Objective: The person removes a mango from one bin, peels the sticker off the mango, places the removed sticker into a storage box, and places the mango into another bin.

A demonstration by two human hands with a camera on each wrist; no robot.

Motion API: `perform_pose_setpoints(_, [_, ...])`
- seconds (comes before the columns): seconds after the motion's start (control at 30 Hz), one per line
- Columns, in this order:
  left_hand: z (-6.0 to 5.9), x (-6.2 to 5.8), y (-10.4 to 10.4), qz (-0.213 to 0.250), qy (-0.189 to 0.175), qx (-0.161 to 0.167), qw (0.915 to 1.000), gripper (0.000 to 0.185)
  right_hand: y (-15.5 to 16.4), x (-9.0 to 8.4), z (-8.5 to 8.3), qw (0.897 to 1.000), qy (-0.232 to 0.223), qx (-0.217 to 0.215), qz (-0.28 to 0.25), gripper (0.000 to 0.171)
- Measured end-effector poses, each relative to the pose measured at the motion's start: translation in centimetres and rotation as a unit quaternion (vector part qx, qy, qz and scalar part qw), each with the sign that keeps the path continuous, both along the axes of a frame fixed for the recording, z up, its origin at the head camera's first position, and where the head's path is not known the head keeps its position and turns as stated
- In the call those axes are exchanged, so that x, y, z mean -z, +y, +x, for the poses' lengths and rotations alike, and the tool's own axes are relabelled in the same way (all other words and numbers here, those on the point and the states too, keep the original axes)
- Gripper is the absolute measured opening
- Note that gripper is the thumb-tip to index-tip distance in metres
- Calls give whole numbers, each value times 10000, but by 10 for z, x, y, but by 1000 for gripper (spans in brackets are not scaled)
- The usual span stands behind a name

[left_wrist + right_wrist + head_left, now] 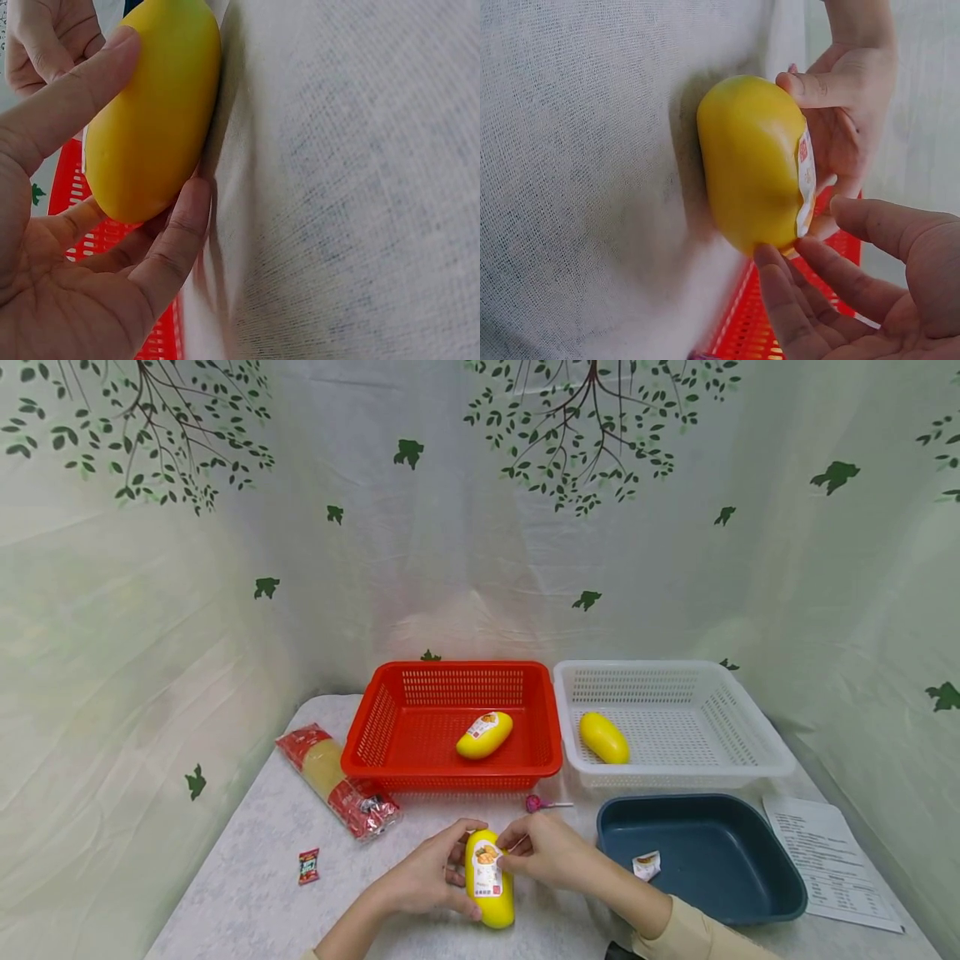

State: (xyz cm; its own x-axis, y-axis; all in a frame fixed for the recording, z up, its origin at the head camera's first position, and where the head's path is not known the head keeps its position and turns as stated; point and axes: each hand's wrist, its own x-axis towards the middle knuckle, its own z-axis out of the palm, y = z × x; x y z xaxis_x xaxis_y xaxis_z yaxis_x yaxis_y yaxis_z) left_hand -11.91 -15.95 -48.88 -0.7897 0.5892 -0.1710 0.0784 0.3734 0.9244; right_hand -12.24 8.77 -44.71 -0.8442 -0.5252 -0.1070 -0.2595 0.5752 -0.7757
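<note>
A yellow mango-shaped object with a printed white label (488,881) lies close over the table, label up. My left hand (437,872) grips it from the left, thumb near its lower end. In the left wrist view the thumb crosses the yellow side (154,112) while the fingers support the other end. On the right, my right hand (547,852) touches the object near the label's upper edge. The right wrist view shows its fingertips (769,255) on the object's far end and its thumb apart from the forefinger, close to the label.
A red basket (457,781) and a white basket (682,772) each hold one similar yellow object. At right are a dark blue tub (705,860) with a small wrapper (647,865) and a printed sheet (832,860). A red-and-clear packet (337,781), small sachet (308,866) and lollipop (534,803) lie about.
</note>
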Motion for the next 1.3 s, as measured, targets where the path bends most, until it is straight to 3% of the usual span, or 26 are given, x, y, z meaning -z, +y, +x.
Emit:
perform_pose_setpoints(0.4, [0,1,-1,-90,36,41,9999,100,-4,1,-1,9999,75,44,92,15])
perform_pose_setpoints(0.77, [-2,0,-1,-140,5,29,9999,97,-6,8,-10,9997,-151,106,144,21])
perform_pose_setpoints(1.1, [-5,-3,0,-259,37,-26,9997,96,-4,3,-3,9977,514,94,425,27])
perform_pose_setpoints(1.3, [-5,-1,1,-276,-23,-12,9996,94,-5,2,6,9966,486,228,627,27])
